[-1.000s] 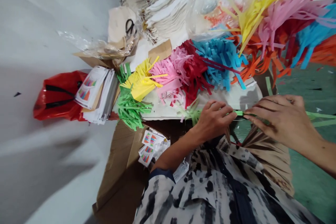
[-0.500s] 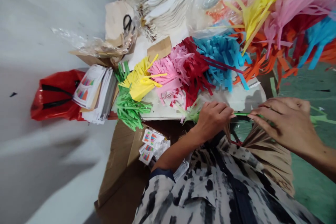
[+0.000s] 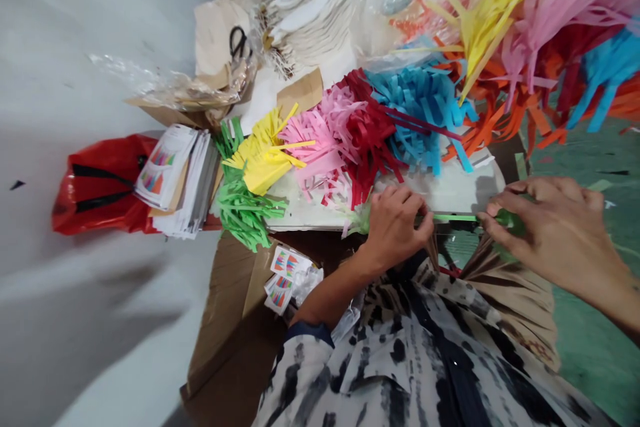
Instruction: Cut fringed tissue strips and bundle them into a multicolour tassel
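Observation:
Between my two hands a narrow green tissue paper tassel [image 3: 455,217] is stretched level at the table's front edge. My left hand [image 3: 397,223] is closed on its left part, and pale green fringe [image 3: 359,220] sticks out beyond the fist. My right hand [image 3: 550,223] pinches the other end between thumb and fingers, with more green paper showing inside the grip. Nearest beyond my left hand lie a dark red tassel [image 3: 373,140] and a pink tassel [image 3: 323,133]. A blue tassel [image 3: 425,113] spreads out behind them.
Yellow [image 3: 265,160] and green tassels [image 3: 245,210] lie left, beside printed cards [image 3: 187,180] and a red bag [image 3: 107,180]. Stacked pale bundles [image 3: 310,7] and black-handled scissors [image 3: 239,42] are at the back. An open cardboard box [image 3: 225,307] stands below the table; orange tassels [image 3: 505,107] hang right.
My left hand has shifted a little left, and the gap between my hands has widened, with a longer length of green paper showing. My right hand has turned slightly.

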Motion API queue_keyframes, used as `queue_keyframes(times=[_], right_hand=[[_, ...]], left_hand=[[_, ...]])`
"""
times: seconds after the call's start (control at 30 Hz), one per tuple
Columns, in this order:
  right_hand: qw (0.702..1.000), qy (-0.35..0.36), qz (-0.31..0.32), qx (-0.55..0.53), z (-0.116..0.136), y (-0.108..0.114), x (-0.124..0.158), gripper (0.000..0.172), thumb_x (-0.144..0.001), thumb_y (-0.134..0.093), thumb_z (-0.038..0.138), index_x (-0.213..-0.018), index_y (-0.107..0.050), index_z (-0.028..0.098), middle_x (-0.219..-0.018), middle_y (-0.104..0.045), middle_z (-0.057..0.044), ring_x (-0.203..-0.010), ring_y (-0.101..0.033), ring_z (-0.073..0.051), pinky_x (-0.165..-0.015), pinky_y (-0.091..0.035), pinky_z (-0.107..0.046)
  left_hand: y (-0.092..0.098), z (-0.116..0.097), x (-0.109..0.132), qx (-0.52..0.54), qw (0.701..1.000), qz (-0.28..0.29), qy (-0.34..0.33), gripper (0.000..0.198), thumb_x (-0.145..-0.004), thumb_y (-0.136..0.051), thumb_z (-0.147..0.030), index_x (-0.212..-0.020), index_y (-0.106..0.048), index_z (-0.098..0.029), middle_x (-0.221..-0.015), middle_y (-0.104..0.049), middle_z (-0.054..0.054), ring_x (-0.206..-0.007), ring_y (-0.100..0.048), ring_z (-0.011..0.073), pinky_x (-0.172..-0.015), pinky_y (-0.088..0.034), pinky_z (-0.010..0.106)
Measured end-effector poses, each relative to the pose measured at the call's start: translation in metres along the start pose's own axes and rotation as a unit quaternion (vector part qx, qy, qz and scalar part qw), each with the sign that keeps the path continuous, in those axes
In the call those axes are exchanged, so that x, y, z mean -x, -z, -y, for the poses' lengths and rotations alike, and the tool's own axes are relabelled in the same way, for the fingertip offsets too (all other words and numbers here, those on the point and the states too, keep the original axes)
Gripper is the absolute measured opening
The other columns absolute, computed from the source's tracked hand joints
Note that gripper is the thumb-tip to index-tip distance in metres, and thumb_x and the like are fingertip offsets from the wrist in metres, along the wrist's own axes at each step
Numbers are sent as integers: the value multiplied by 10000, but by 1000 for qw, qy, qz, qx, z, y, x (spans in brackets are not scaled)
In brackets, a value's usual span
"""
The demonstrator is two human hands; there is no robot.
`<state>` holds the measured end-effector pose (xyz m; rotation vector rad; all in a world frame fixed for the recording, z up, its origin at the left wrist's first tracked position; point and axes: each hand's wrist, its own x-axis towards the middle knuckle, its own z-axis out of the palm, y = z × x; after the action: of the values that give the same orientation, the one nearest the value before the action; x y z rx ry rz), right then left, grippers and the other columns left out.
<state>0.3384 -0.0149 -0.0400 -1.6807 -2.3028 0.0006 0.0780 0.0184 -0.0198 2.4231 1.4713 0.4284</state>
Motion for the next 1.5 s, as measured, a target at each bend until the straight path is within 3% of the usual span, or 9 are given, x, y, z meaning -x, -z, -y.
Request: queue_keyframes(times=[0.13, 0.27, 0.57, 0.8, 0.93, 1.07, 1.27, 1.4, 1.5], right_hand=[[999, -11, -36, -14, -4, 0, 9, 405, -995, -487, 587, -1084, -698, 253, -1169, -684, -139, -1177, -566, -387, -856, -400, -528], [989, 130, -76, 2, 6, -3, 11, 283, -993, -584, 256, -1263, -649, 307, -1224, -760, -42, -1259, -612, -309, -1119, -365, -587], [975, 184, -103, 68, 36, -5, 13, 180, -994, -583, 228, -1077, -742, 232, -1074, -804, -48, -1162, -677, -280, -1050, -462, -518], [971, 202, -115, 50, 52, 8, 26, 255, -981, -605, 155, -1188, -743, 211, -978, -800, -41, -1070, -704, -262, -926, -459, -481], [969, 177, -173, -10, 61, 20, 19, 291, -935, -691, 206, -1225, -709, 226, -953, -793, -47, -1031, -709, -283, -820, -445, -467], [959, 151, -233, -54, 68, 38, 1, 299, -893, -742, 266, -1191, -719, 270, -1005, -799, -68, -1000, -718, -316, -877, -444, -523], [944, 148, -274, -105, 74, 60, -14, 360, -815, -821, 212, -1156, -749, 300, -975, -796, -69, -956, -723, -324, -889, -486, -537], [937, 83, -253, -225, 83, 64, -17, 234, -849, -795, 195, -1051, -778, 311, -938, -784, -30, -949, -714, -255, -929, -503, -485], [901, -19, -204, -382, 91, 64, -22, 93, -880, -776, 258, -945, -795, 321, -925, -775, 2, -928, -704, -197, -876, -521, -390]], left_hand=[[-1, 2, 3, 12, 1000, -19, 12, 140, -935, -687, -295, -1053, -699, -221, -1082, -726, 57, -1039, -608, 229, -882, -435, 402], [-8, 2, 10, -14, 992, -43, -121, 229, -983, -602, -222, -1155, -744, -277, -1173, -760, 31, -1144, -619, 219, -1002, -437, 409], [-23, -7, 37, -127, 958, -116, -231, 228, -1013, -568, -234, -1136, -745, -158, -1027, -769, 76, -943, -658, 181, -936, -433, 373], [-20, -17, 54, -67, 960, -183, -200, 148, -984, -619, -233, -959, -759, -190, -954, -796, 55, -867, -709, 173, -793, -457, 340], [4, -29, 60, 197, 971, -127, -56, 241, -1009, -608, -340, -1075, -800, -209, -1067, -818, 78, -953, -760, 192, -851, -560, 315], [36, -34, 52, 588, 792, 27, 162, 443, -942, -692, -538, -1145, -801, -159, -1055, -816, 108, -868, -772, 188, -848, -611, 313], [56, -29, 38, 789, 531, 191, 243, 425, -681, -954, -438, -906, -752, -139, -790, -732, 20, -703, -730, 130, -740, -606, 253], [51, -31, 36, 806, 495, 212, 246, 483, -608, -993, -437, -889, -728, -146, -852, -738, 35, -764, -749, 183, -781, -615, 328], [49, -32, 32, 766, 586, 136, 227, 382, -657, -970, -417, -853, -771, -157, -911, -718, 16, -766, -678, 106, -783, -548, 265]])
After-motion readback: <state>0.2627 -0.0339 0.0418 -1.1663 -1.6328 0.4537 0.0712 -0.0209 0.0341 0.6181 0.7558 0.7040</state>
